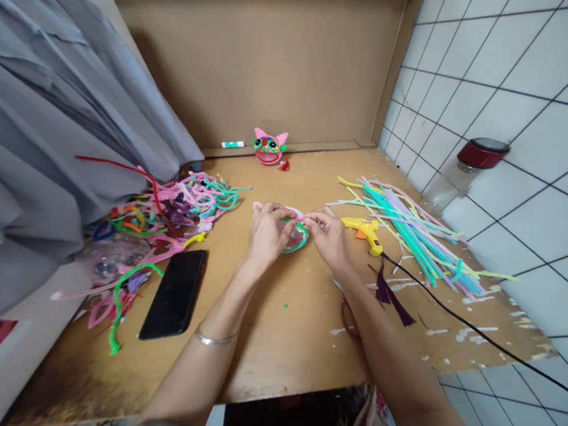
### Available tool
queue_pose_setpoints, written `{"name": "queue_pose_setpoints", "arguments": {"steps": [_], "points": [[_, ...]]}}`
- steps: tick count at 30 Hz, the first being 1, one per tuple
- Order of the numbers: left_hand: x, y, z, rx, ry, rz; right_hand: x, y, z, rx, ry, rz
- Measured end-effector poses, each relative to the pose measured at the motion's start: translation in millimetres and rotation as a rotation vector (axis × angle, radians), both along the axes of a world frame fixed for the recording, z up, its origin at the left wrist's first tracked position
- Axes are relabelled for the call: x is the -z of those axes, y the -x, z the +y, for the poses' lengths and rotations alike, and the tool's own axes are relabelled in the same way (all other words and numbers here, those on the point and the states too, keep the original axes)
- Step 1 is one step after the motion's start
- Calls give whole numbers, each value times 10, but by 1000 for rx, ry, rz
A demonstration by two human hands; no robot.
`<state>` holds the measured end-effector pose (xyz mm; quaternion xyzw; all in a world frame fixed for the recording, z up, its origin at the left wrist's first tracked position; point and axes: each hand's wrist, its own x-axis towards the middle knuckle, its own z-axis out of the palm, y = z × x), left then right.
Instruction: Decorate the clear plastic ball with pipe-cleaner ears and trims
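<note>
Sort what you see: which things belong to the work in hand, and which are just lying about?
Seemingly part of the work:
green-edged piece, in left hand and right hand
straight pipe cleaners
yellow glue gun

Apparently just lying about:
black phone
red-lidded jar

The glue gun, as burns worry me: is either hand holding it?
No, the glue gun lies on the table, while the left hand and right hand meet at the green-rimmed piece.

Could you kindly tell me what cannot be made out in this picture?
Head view:
Left part of the green-rimmed piece: hidden by the left hand.
Far end of the black cord: cut off by the right edge.
Rest of the red loop: hidden by the right forearm.
Contents of the clear bag: too blurred to identify.
</note>
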<state>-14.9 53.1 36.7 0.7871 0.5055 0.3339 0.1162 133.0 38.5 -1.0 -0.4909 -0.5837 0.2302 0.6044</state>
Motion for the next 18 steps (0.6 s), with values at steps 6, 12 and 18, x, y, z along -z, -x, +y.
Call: {"name": "queue_pose_setpoints", "arguments": {"steps": [6, 12, 18], "points": [[22, 6, 16, -1, -14, 1, -7, 18, 7, -9, 40, 53], [17, -4, 23, -7, -15, 5, 17, 29, 40, -5, 34, 93], [54, -9, 40, -1, -36, -19, 38, 40, 60, -9, 39, 95]]}}
